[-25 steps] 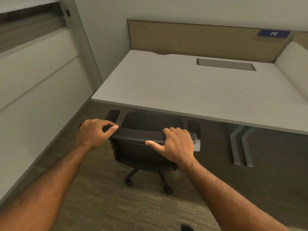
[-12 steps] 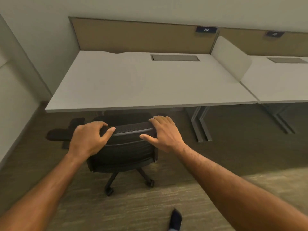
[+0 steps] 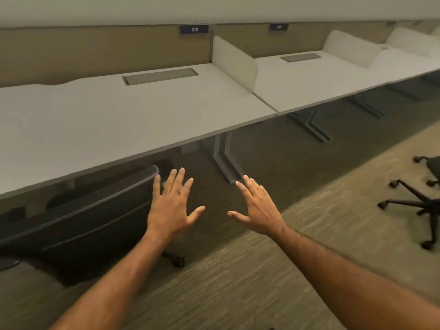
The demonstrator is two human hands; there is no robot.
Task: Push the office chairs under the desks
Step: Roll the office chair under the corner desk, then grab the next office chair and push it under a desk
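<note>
A black office chair (image 3: 78,225) stands at lower left, its backrest close against the front edge of the white desk (image 3: 114,120) marked 212; its seat is hidden below the desktop. My left hand (image 3: 172,206) hovers just past the backrest's right end, fingers spread, holding nothing. My right hand (image 3: 258,207) is open too, in the air over the carpet to the right. A second black chair (image 3: 423,201) stands out on the carpet at the right edge, only its wheeled base and part of the seat visible, in front of the neighbouring desk (image 3: 316,84).
White dividers (image 3: 234,60) separate the desks in a row running to the right. Grey desk legs (image 3: 225,160) stand under the joint between desks. A tan panel (image 3: 95,48) backs the desks. Carpet covers the floor.
Both hands have let go of the chair's backrest and opened. The view has swung right, so the chair now lies at lower left and a second chair appears at the right.
</note>
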